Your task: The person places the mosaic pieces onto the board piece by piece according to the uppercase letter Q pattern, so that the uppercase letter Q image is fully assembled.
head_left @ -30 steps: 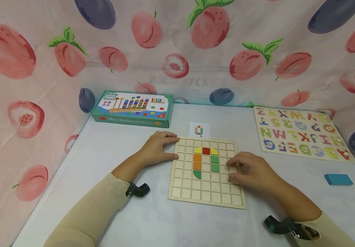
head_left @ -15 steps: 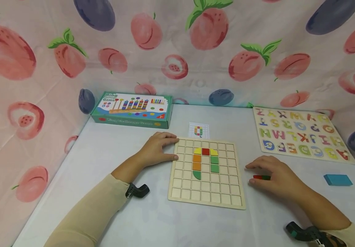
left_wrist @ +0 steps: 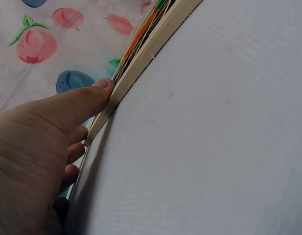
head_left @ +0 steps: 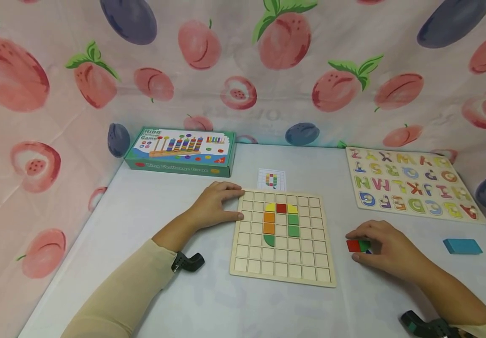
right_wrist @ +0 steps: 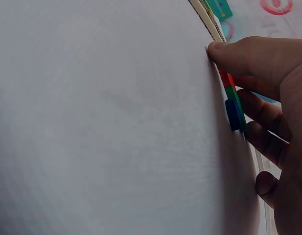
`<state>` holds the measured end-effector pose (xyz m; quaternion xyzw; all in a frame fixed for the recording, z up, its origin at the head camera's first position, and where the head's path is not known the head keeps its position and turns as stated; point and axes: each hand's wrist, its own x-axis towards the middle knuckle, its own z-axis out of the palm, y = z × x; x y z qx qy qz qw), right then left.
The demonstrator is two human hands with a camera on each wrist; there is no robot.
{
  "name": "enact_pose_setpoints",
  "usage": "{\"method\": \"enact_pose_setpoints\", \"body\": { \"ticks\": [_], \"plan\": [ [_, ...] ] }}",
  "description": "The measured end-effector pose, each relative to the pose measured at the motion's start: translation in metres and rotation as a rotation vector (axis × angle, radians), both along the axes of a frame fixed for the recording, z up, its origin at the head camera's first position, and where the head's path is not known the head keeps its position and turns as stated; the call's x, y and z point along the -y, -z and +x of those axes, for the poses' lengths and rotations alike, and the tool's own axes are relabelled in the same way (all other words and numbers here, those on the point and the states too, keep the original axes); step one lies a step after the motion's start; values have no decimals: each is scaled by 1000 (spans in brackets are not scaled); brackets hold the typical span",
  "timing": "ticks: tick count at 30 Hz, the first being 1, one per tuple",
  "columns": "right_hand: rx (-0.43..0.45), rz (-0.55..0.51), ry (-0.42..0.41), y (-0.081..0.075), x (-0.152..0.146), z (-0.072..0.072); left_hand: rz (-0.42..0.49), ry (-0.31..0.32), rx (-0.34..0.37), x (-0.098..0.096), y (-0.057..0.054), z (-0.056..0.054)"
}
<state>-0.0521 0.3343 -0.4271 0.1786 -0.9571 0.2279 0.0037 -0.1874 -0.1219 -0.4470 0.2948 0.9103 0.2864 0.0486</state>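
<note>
A wooden grid board (head_left: 264,258) lies on the table, holding an arch of tiles: yellow corner pieces, a red square (head_left: 281,208), orange squares (head_left: 269,228), green squares (head_left: 293,231) and a rounded green piece (head_left: 269,240). My left hand (head_left: 211,204) rests at its left edge, fingers extended, thumb touching the side in the left wrist view. To the right of the board, my right hand (head_left: 388,244) reaches round a small group of loose tiles: red (head_left: 353,246), green (head_left: 364,245) and blue (right_wrist: 233,115). Its thumb and forefinger lie on either side, without a visible pinch.
A small pattern card (head_left: 272,180) lies behind the board. The green ring game box (head_left: 179,150) stands back left. An alphabet puzzle board (head_left: 412,183) lies back right, with a teal block (head_left: 462,246) in front of it. A fruit-print cloth (head_left: 239,56) hangs behind.
My right hand has moved off the board's right edge, rightward to the loose tiles, which have come into sight between thumb and forefinger. My left hand stays put.
</note>
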Motion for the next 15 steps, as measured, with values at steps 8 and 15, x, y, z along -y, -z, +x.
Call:
{"method": "enact_pose_setpoints", "body": {
  "ticks": [8, 15],
  "plan": [
    [-55, -60, -26, 6, -2, 0, -13, -4, 5, 0, 0, 0],
    [-76, -68, -43, 6, -1, -1, -12, -4, 15, 0, -1, 0]
  ]
}}
